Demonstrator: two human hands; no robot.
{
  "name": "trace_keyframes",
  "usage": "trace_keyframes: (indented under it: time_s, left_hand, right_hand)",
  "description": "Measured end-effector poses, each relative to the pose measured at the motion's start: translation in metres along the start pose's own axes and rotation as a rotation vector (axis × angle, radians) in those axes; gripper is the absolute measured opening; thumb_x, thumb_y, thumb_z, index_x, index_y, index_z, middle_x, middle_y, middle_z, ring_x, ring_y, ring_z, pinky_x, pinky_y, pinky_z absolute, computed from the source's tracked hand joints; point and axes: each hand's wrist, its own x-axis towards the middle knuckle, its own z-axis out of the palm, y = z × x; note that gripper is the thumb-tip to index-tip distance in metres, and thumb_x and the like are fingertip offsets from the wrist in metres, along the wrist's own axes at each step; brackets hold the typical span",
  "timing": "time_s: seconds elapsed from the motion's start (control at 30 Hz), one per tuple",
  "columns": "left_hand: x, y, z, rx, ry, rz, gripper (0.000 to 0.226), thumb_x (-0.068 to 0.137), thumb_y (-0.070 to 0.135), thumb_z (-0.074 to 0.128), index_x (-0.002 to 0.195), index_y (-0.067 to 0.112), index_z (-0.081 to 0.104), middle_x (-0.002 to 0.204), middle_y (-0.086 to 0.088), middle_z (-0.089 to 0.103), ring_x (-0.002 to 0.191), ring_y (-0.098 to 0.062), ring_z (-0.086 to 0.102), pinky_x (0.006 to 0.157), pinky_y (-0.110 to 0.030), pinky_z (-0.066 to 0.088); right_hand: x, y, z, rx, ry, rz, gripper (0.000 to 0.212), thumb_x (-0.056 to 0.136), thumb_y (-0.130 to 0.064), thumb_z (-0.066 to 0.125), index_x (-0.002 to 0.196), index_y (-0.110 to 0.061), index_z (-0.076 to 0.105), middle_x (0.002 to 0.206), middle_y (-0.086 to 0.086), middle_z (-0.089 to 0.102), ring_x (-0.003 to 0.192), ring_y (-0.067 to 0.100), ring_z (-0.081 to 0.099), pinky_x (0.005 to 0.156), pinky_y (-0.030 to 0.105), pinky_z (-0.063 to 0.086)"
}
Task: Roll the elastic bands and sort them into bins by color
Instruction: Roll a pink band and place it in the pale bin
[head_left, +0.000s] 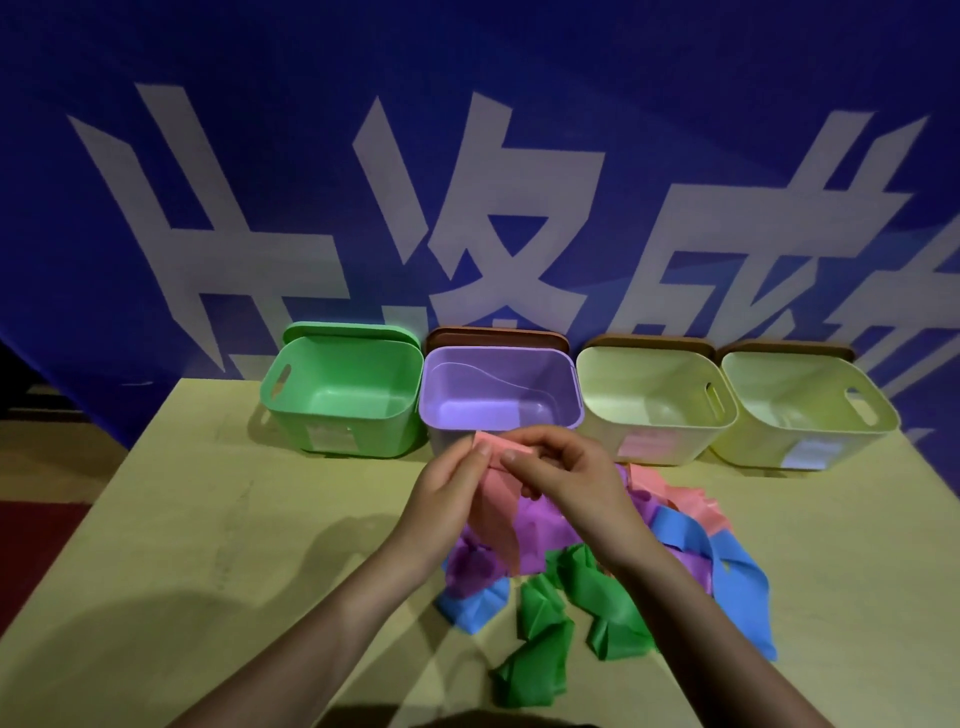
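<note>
While both hands meet in front of the lilac plastic bin (501, 387), they hold a flat pink elastic band (496, 486) between them: the left hand (449, 493) pinches its folded top edge with thumb and fingers clamped on it, and the right hand (566, 475) curls its fingers (519, 460) over the same folded end, gripping it too. The rest of the pink band hangs down from the hands toward the pale yellow counter (218, 545).

Below the hands, nearer the viewer than the lilac bin, lies a loose heap of other flat bands: purple bands (540, 540) directly under the pink one, green bands (597, 603) nearer the viewer, blue bands (727, 566) to the right and a blue piece at the heap's left edge, and another pink band (691, 506) at the far right of the heap.

The lilac bin stands in a row of four open bins along the counter's far edge. A green plastic bin (343, 397) touches it on the left; a pale yellow bin (652, 402) sits just to its right, and a second pale yellow bin (802, 410) stands beyond that. A lid leans upright behind each bin, against a blue banner with large white characters (467, 182).
</note>
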Motion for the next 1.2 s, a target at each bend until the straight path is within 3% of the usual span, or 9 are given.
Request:
trace_keyframes:
  time_s: [0.1, 0.23, 0.37, 0.47, 0.6, 0.8, 1.0, 1.1, 1.2]
  left_hand:
    - [0.014, -0.004, 0.002, 0.040, -0.040, 0.030, 0.029, 0.097, 0.019, 0.047, 0.103, -0.004, 0.063, 0.101, -0.021, 0.068, 0.092, -0.015, 0.059, 0.080, -0.024, 0.046]
    - [0.033, 0.001, 0.006, 0.037, -0.094, 0.047, 0.025, 0.101, 0.007, 0.039, 0.095, 0.002, 0.063, 0.083, 0.001, 0.069, 0.080, -0.006, 0.062, 0.073, -0.018, 0.047]
    - [0.061, -0.005, 0.009, 0.114, -0.065, 0.097, 0.025, 0.100, 0.008, 0.040, 0.087, 0.004, 0.061, 0.077, 0.005, 0.068, 0.075, -0.005, 0.062, 0.071, -0.017, 0.047]
    - [0.077, -0.010, 0.016, 0.223, -0.014, 0.158, 0.032, 0.100, 0.004, 0.040, 0.073, 0.014, 0.053, 0.061, 0.015, 0.059, 0.060, 0.004, 0.052, 0.062, -0.013, 0.040]
    - [0.088, -0.017, 0.019, 0.270, 0.002, 0.204, 0.031, 0.099, 0.016, 0.041, 0.069, 0.021, 0.047, 0.061, 0.014, 0.057, 0.058, 0.004, 0.050, 0.061, -0.012, 0.039]
    - [0.098, -0.025, 0.006, 0.250, -0.002, 0.199, 0.029, 0.092, 0.039, 0.042, 0.069, 0.024, 0.051, 0.059, 0.011, 0.056, 0.058, -0.002, 0.049, 0.060, -0.020, 0.040]
    - [0.100, -0.021, 0.000, 0.193, -0.001, 0.026, 0.028, 0.099, 0.008, 0.044, 0.080, 0.018, 0.062, 0.066, 0.016, 0.064, 0.063, 0.003, 0.054, 0.062, -0.014, 0.041]
    - [0.093, -0.014, 0.001, 0.102, 0.015, -0.045, 0.028, 0.099, 0.007, 0.041, 0.086, 0.013, 0.065, 0.071, 0.010, 0.069, 0.068, 0.000, 0.060, 0.065, -0.014, 0.044]
    - [0.086, -0.006, 0.004, 0.052, 0.003, -0.034, 0.030, 0.100, 0.006, 0.039, 0.089, 0.011, 0.067, 0.071, 0.010, 0.070, 0.068, 0.000, 0.062, 0.065, -0.014, 0.045]
  right_hand:
    - [0.009, 0.001, -0.007, -0.013, 0.025, 0.001, 0.008, 0.083, -0.002, 0.069, 0.091, -0.003, 0.070, 0.057, -0.005, 0.058, 0.050, 0.004, 0.051, 0.053, 0.014, 0.041]
    - [0.029, 0.001, -0.015, -0.003, 0.028, -0.006, 0.008, 0.085, -0.003, 0.067, 0.091, 0.000, 0.070, 0.056, -0.004, 0.056, 0.051, 0.007, 0.050, 0.054, 0.016, 0.042]
    - [0.052, 0.004, -0.018, 0.011, 0.039, 0.028, 0.009, 0.086, 0.002, 0.064, 0.078, -0.002, 0.064, 0.052, -0.008, 0.059, 0.050, 0.000, 0.054, 0.052, 0.011, 0.043]
    - [0.070, 0.011, -0.022, -0.188, 0.109, -0.029, 0.021, 0.085, -0.001, 0.067, 0.069, -0.012, 0.061, 0.051, -0.014, 0.058, 0.048, -0.003, 0.051, 0.052, 0.009, 0.039]
    - [0.083, 0.023, -0.023, -0.365, 0.154, -0.125, 0.026, 0.084, -0.003, 0.068, 0.064, -0.018, 0.059, 0.048, -0.017, 0.054, 0.045, 0.001, 0.045, 0.050, 0.010, 0.033]
    - [0.092, 0.040, -0.017, -0.208, 0.157, -0.152, 0.015, 0.081, -0.015, 0.067, 0.068, -0.010, 0.062, 0.055, -0.002, 0.057, 0.051, 0.002, 0.046, 0.052, 0.018, 0.037]
    - [0.097, 0.043, -0.012, -0.014, 0.174, 0.008, 0.015, 0.086, 0.001, 0.066, 0.077, -0.010, 0.069, 0.065, -0.004, 0.066, 0.061, 0.006, 0.058, 0.058, 0.017, 0.048]
    - [0.091, 0.038, -0.010, 0.034, 0.146, 0.051, 0.013, 0.090, 0.000, 0.060, 0.091, -0.009, 0.069, 0.060, -0.007, 0.059, 0.053, 0.001, 0.053, 0.054, 0.016, 0.047]
    - [0.086, 0.036, -0.012, 0.015, 0.133, 0.081, 0.023, 0.086, -0.003, 0.066, 0.103, -0.020, 0.068, 0.068, 0.002, 0.052, 0.059, 0.006, 0.051, 0.057, 0.018, 0.048]
